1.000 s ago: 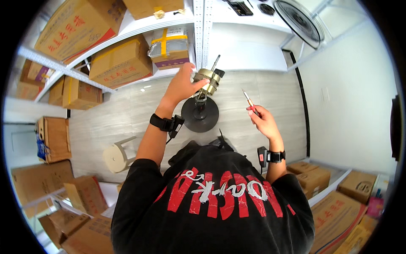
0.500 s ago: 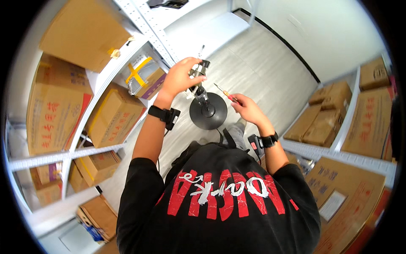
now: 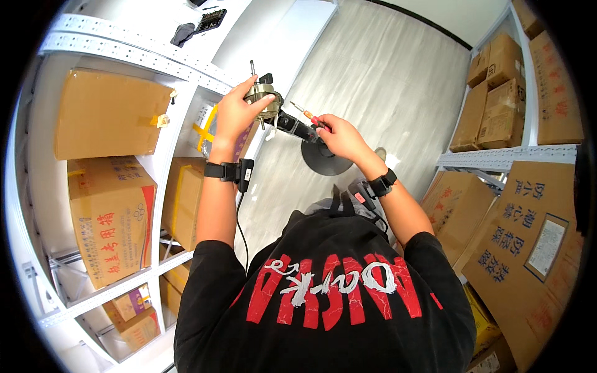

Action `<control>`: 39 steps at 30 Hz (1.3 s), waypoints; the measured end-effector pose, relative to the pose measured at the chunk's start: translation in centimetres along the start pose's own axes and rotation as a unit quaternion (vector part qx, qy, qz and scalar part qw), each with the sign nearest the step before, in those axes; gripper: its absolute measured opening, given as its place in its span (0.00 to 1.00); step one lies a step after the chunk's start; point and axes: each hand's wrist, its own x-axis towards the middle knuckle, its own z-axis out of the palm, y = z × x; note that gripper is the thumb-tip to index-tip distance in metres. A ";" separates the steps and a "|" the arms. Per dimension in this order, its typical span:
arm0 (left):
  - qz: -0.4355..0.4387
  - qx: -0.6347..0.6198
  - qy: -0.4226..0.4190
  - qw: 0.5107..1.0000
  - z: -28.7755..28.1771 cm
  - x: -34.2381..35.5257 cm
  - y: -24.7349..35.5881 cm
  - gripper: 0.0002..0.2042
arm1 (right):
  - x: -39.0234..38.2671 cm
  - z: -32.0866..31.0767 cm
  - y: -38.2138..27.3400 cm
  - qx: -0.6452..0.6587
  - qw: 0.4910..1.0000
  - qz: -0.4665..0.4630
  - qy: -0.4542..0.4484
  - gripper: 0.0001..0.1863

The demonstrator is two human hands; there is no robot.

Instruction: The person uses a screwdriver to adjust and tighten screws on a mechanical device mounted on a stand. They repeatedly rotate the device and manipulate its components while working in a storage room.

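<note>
My left hand point(image 3: 236, 115) grips a round metal clamp-like device point(image 3: 268, 107) from its left side, thumb across its front and fingers behind it. A thin rod sticks up from the device, and a black knob sits at its top. The device is on a black arm point(image 3: 292, 125) that slants down to a stand with a round black base point(image 3: 324, 163) on the floor. In my right hand point(image 3: 342, 138) is a screwdriver with a red and yellow handle point(image 3: 309, 116). Its tip points up and left toward the device, apart from it.
Left of me, a white metal shelf point(image 3: 163, 161) carries several cardboard boxes point(image 3: 106, 115). A black case of small parts point(image 3: 211, 20) and a dark cloth point(image 3: 182, 34) lie on a white surface at the far left. More boxes point(image 3: 497, 115) fill the right-hand shelf.
The view has swung, so shelves and stand sit differently in it. My left hand's fingers are closer round the device. My right hand, with the screwdriver, has come nearer the stand's arm.
</note>
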 end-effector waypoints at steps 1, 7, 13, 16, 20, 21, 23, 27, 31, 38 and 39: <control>0.007 0.001 -0.002 1.000 0.1 0.0 -0.2 0.29 | 0.1 0.4 0.5 0.008 1.000 0.001 -0.008 0.17; 0.113 -0.003 -0.053 0.992 -0.4 0.0 -1.3 0.31 | 0.4 2.6 2.0 0.086 0.995 -0.039 -0.037 0.09; 0.136 0.047 -0.083 0.986 -1.0 -0.3 -2.2 0.37 | 1.6 0.2 3.7 0.040 0.997 -0.058 -0.037 0.11; 0.132 0.045 -0.061 0.988 -1.0 -1.0 -1.7 0.38 | 2.2 -0.3 2.5 0.061 0.994 -0.069 -0.051 0.11; 0.139 0.029 0.006 0.990 -1.4 -2.5 -0.4 0.34 | 1.7 -0.8 0.7 0.037 0.989 -0.081 -0.118 0.12; 0.135 0.037 0.052 0.989 -1.4 -3.5 -0.5 0.32 | 1.4 -1.1 0.1 0.025 0.986 -0.084 -0.144 0.13; 0.128 0.053 0.148 0.979 -1.1 -6.4 -1.5 0.27 | 1.0 -1.3 -1.0 0.046 0.977 -0.103 -0.182 0.13; -0.024 -0.184 0.052 0.981 -0.2 -11.2 -2.9 0.14 | 0.3 0.5 -2.9 0.172 0.952 -0.159 -0.195 0.13; -0.049 -0.358 -0.011 0.932 2.1 -11.6 0.3 0.07 | -0.1 3.9 -5.6 0.102 0.962 -0.177 -0.179 0.14; -0.183 -0.440 0.030 0.879 1.4 -13.5 -2.8 0.12 | 5.5 3.7 -1.9 0.202 0.978 0.010 -0.053 0.10; -0.223 -0.416 -0.004 0.882 1.4 -14.3 -3.7 0.12 | 6.7 3.3 -1.5 0.259 0.964 0.046 -0.030 0.09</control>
